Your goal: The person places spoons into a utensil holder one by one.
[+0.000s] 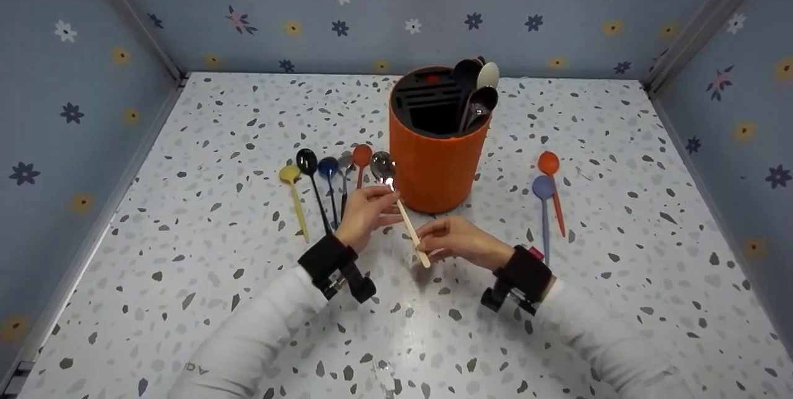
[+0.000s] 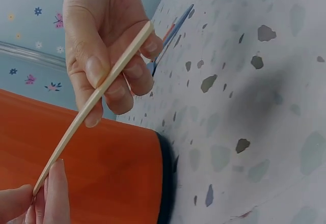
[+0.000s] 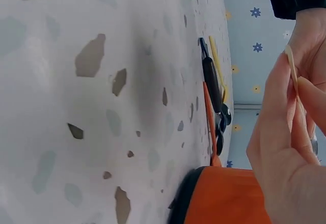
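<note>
Both hands hold one spoon [image 1: 407,220] with a shiny metal bowl and a pale, cream handle, tilted in front of an orange utensil holder [image 1: 437,170]. Near the spoon's neck, my left hand [image 1: 367,216] pinches it between thumb and fingers. Lower down the handle, my right hand [image 1: 461,241] grips it with thumb and fingertips, the handle's end sticking out past them. In the left wrist view the pale handle [image 2: 76,121] runs from one hand to the other. Several spoons, among them a black one and a white one [image 1: 488,75], stand in the holder's right side.
Left of the holder lie a yellow spoon [image 1: 297,201], a black spoon [image 1: 306,162], a blue spoon [image 1: 329,168], a grey metal spoon and an orange-red spoon [image 1: 362,156]. To the right lie an orange spoon [image 1: 549,163] and a purple spoon [image 1: 544,188]. Flowered walls enclose the speckled table.
</note>
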`<action>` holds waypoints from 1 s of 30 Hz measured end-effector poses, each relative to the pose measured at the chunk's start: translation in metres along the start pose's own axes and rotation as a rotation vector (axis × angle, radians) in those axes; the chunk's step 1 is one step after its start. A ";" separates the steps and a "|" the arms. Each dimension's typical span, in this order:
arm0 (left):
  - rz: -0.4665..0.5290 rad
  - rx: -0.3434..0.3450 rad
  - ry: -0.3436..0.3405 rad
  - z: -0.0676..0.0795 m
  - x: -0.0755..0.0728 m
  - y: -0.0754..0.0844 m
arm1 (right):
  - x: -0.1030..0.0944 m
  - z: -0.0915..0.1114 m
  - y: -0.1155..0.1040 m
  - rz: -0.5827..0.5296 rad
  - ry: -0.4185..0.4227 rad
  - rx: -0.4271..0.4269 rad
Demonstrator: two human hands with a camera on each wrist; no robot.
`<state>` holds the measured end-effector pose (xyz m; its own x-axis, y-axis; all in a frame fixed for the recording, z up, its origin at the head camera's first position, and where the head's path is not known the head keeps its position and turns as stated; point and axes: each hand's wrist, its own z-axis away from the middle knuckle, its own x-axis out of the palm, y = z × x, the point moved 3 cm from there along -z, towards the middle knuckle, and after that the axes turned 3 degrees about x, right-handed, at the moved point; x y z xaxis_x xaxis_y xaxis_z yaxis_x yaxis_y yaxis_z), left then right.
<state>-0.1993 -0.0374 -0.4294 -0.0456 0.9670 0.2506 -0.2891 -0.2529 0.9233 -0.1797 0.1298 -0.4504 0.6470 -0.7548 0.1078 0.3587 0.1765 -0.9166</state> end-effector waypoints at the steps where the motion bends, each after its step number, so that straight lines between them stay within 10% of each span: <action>1: -0.004 0.013 -0.008 0.001 0.001 0.004 | 0.000 0.001 -0.003 0.010 0.003 -0.002; 30: -0.004 0.176 -0.010 0.009 0.032 0.084 | -0.012 0.022 -0.084 0.159 0.082 -0.095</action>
<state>-0.2165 -0.0277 -0.3415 -0.0348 0.9680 0.2485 -0.1177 -0.2509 0.9608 -0.2024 0.1379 -0.3664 0.6318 -0.7720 -0.0697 0.1885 0.2402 -0.9522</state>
